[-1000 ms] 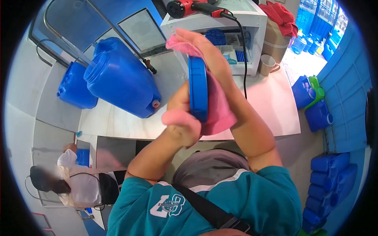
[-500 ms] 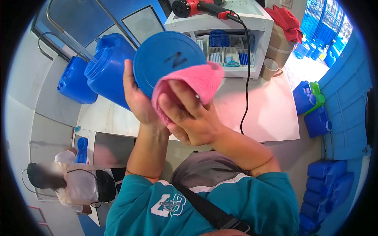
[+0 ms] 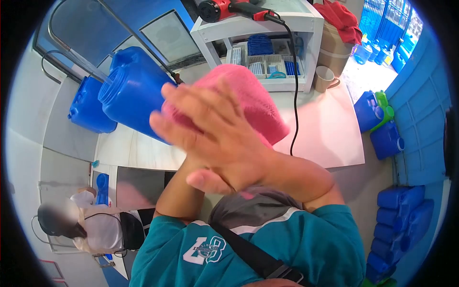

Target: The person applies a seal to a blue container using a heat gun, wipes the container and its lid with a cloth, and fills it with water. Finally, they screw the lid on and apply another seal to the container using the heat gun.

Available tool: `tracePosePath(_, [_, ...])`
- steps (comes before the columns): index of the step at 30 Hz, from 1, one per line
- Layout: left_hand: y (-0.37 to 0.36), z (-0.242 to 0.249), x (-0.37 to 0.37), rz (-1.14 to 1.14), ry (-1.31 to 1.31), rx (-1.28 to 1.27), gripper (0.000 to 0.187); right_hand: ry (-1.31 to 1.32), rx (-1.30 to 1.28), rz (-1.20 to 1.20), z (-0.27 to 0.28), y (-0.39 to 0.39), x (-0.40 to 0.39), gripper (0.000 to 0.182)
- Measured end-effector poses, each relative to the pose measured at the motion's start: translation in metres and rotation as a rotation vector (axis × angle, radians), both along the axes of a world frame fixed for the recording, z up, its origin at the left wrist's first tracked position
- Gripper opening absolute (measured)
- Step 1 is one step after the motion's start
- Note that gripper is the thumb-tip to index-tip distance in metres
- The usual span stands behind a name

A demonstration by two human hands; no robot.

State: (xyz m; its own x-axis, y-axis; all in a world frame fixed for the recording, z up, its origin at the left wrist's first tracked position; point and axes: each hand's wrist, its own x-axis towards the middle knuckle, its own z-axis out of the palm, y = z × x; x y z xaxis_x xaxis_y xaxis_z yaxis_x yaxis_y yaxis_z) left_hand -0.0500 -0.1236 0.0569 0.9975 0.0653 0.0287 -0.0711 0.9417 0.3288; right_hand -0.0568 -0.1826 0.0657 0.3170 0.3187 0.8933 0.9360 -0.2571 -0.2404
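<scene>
Flanking the pink cloth (image 3: 248, 95) are a blue jug (image 3: 138, 100) at left and a black cord (image 3: 296, 95) at right. Over the worktop (image 3: 330, 129), the cloth's length slants upper left to lower right behind the right hand (image 3: 224, 138), fingers straight, unclosed; the hidden left hand's grip I cannot tell. Worktop continues beyond the cord.

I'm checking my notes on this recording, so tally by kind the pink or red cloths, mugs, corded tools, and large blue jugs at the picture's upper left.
Cloths: 2, the pink cloth and the red cloth
Mug: 1
Corded tool: 1
Blue jugs: 2
Total: 6
</scene>
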Motion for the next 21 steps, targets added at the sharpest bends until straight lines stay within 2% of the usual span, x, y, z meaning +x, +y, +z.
tracePosePath(2, [-0.038,-0.004,0.008,0.591,-0.755,-0.263,0.076,0.010,-0.026,0.043,-0.011,-0.001,0.021,0.057])
tracePosePath(3, [-0.007,-0.005,0.009,0.593,-0.753,-0.262,0.076,-0.051,0.047,-0.050,-0.016,-0.007,0.044,0.059])
tracePosePath(4, [0.049,-0.006,0.010,0.175,-0.622,0.221,0.090,-0.112,0.121,-0.144,-0.019,-0.014,0.057,0.060])
tracePosePath(5, [0.079,-0.007,0.010,-0.251,-0.446,0.681,0.104,-0.063,0.079,-0.221,-0.014,-0.020,0.054,0.051])
tracePosePath(9, [0.069,-0.007,0.013,-0.185,-0.349,0.665,0.111,-0.080,0.051,-0.101,-0.019,0.010,0.019,0.049])
tracePosePath(12, [0.062,-0.010,0.011,-0.137,-0.235,0.652,0.120,-0.085,0.127,-0.112,-0.009,-0.017,0.059,0.045])
tracePosePath(13, [0.061,-0.008,0.005,-0.179,-0.376,0.919,0.122,-0.030,0.143,-0.072,-0.010,-0.028,0.076,0.042])
tracePosePath(14, [0.060,-0.006,0.005,-0.178,-0.378,0.918,0.122,-0.031,0.142,-0.072,-0.012,-0.024,0.071,0.042])
tracePosePath(16, [0.061,-0.003,0.008,-0.157,-0.266,0.786,0.118,-0.012,0.184,-0.117,-0.015,-0.004,0.049,0.043])
tracePosePath(17, [0.048,-0.004,0.010,-0.192,-0.267,0.383,0.114,-0.143,0.177,-0.138,-0.017,0.004,0.043,0.042])
tracePosePath(18, [0.048,-0.003,0.012,-0.192,-0.270,0.384,0.114,-0.145,0.177,-0.139,-0.014,0.001,0.046,0.042])
tracePosePath(20, [0.049,-0.005,0.010,-0.147,-0.318,0.661,0.122,-0.155,0.129,0.007,-0.008,-0.009,0.055,0.042])
tracePosePath(21, [0.050,-0.006,0.008,-0.124,-0.340,0.797,0.127,-0.083,0.192,0.013,-0.009,-0.012,0.070,0.041])
